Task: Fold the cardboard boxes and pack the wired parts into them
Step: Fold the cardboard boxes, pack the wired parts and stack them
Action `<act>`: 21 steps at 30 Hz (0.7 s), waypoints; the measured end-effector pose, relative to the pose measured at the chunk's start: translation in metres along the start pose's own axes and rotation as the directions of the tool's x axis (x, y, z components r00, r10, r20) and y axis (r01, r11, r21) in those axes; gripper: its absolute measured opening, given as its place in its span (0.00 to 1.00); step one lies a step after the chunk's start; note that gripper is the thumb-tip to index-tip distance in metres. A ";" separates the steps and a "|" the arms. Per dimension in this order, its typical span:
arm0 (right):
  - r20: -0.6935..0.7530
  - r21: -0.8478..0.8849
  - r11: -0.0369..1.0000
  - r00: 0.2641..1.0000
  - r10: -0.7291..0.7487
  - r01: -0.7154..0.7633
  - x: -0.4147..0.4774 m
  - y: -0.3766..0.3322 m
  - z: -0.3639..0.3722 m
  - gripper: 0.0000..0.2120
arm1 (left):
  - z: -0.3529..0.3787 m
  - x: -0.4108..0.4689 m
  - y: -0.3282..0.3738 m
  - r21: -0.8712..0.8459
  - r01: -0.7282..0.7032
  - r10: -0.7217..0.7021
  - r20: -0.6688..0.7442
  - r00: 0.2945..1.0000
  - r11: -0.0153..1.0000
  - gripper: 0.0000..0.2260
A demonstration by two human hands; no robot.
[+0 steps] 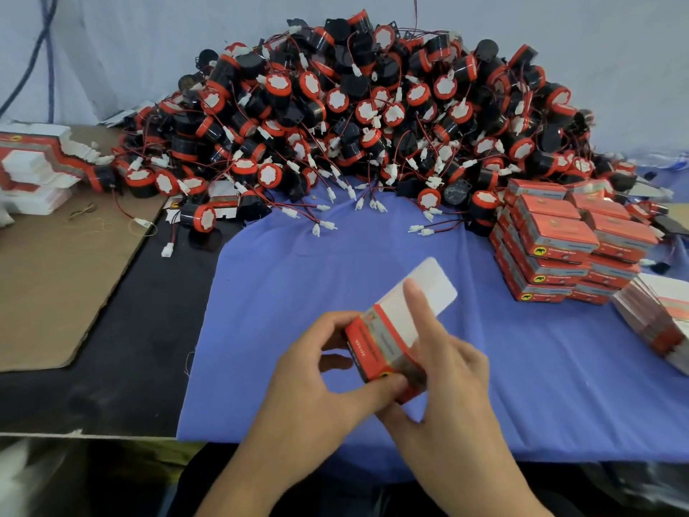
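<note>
Left hand (313,371) and right hand (447,371) grip a red cardboard box (376,341) above the blue cloth (298,278), right index finger straight along its open white flap (434,279). Wired parts (354,106) lie heaped behind; closed boxes (559,236) are stacked at right.

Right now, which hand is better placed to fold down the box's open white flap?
Right hand: its forefinger lies on the flap, while the left hand grips the box.

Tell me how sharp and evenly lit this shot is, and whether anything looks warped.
Head view: soft, even light, no glare, faint shadow under the left hand; box and right hand slightly motion-softened; parts pile fairly sharp; bottom-left corner smeared; the wide lens seems to bow the edges of the cloth.
</note>
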State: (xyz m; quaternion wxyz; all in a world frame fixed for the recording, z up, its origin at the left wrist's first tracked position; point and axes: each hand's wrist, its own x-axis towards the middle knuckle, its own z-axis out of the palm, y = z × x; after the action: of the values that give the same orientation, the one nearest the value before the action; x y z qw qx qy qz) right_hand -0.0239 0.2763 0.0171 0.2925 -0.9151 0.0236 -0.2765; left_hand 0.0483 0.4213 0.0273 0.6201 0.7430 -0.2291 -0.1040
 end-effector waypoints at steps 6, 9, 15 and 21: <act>-0.121 0.466 0.861 0.950 0.289 -0.203 0.004 0.020 -0.004 0.40 | -0.011 0.011 -0.014 -0.284 0.048 -0.050 0.003 0.999 0.958 0.24; -0.125 0.327 0.927 0.964 0.233 -0.182 0.004 0.028 0.006 0.21 | -0.014 0.020 -0.025 -0.062 0.020 -0.014 0.098 0.995 0.998 0.27; 0.021 0.253 0.894 0.926 0.377 -0.369 -0.018 0.053 0.043 0.20 | -0.003 0.033 -0.061 0.478 0.133 -0.218 0.127 0.968 0.868 0.35; -0.017 0.225 0.889 0.911 0.412 -0.398 -0.025 0.057 0.055 0.27 | 0.002 0.031 -0.081 0.480 0.227 -0.298 0.076 0.952 0.848 0.39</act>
State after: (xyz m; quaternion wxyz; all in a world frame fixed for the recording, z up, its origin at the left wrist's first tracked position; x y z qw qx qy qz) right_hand -0.0093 0.2631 -0.0633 0.4406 -0.8434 0.1930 -0.2394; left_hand 0.0920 0.4155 -0.0480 0.3850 0.8843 -0.1886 -0.1847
